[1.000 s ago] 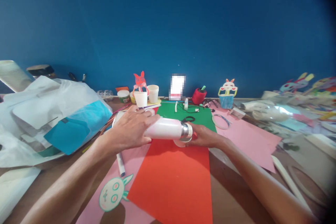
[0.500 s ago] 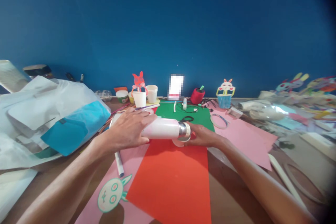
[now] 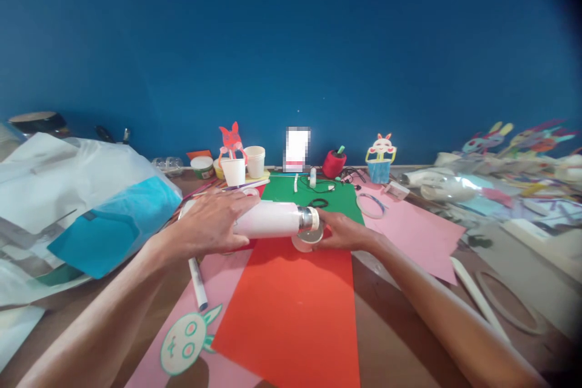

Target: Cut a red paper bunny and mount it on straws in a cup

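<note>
My left hand [image 3: 207, 222] is wrapped over a white bottle [image 3: 277, 219] with a silver neck, held sideways and pointing right. Under the bottle's mouth is a small cup [image 3: 308, 237], and my right hand [image 3: 341, 230] grips its right side. Below both hands lies a red sheet [image 3: 295, 309], overlapping a pink sheet [image 3: 222, 279]. A paper rabbit face [image 3: 184, 342] with green outlines rests on the pink sheet at the lower left, near a white marker [image 3: 198, 284].
A plastic bag [image 3: 109, 176] with blue paper fills the left. Along the wall stand a white cup [image 3: 233, 172] with a red figure, a red pot [image 3: 334, 164] and a blue cup [image 3: 379, 171]. Black scissors [image 3: 318, 202] lie on green paper [image 3: 282, 188]. Plastic bottles [image 3: 448, 188] clutter the right.
The whole view has shifted slightly, so the objects sit further left in the picture. Both hands keep their holds, and more of the small cup's opening shows under the bottle's mouth.
</note>
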Demonstrator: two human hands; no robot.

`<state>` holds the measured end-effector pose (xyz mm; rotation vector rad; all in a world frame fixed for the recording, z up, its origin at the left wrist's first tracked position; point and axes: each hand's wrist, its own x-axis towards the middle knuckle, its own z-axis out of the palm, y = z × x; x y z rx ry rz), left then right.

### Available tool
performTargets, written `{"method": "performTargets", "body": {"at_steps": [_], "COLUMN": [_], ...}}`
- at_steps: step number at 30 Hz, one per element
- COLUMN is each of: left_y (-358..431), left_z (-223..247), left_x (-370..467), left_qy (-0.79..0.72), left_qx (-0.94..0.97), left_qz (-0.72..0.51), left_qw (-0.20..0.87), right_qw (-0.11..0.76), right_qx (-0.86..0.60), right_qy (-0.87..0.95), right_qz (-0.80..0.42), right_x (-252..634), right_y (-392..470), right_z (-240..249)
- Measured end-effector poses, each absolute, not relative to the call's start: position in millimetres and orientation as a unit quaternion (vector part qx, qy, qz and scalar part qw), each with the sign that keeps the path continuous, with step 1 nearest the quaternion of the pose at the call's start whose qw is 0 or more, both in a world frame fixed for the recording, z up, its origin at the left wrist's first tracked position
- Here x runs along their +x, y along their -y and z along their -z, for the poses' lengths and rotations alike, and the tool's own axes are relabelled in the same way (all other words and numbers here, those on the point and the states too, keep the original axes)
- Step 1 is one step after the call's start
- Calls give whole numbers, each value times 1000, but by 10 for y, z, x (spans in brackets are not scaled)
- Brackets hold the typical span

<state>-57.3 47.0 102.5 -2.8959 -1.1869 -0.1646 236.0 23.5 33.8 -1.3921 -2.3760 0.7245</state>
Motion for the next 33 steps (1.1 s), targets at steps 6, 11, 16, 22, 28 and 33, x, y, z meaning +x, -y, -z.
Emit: {"method": "performTargets", "body": {"at_steps": [6,11,16,22,28,33], "left_y": [-488,-479,-436,-402,-388,-367], "left_z": [-1014,-994,-1018,-977,-893,-904], "left_x": [-588,-601,-580,-526,-425,-354], "left_qy": [374,380,375,390,414,438], "left_qx": [-925,-922,-924,-916,-902,-885], "left_qz": [56,48,48,61,72,86], "left_qw": [-32,-53,-60,-75,-97,-134], "right_qw": [140,134,141,163,184,220], "right_qx": [-478,-479,-482,-496,-525,-540], "right_qy": [832,840,836,825,804,784], "right_qz": [-244,-218,-220,-217,-210,-212], "right_x": [2375,2372,2380,2431,2502,2545], "right_y": [-236,-227,-222,-245,-281,-271], "right_z": [-337,-332,-319,-270,-251,-308]}}
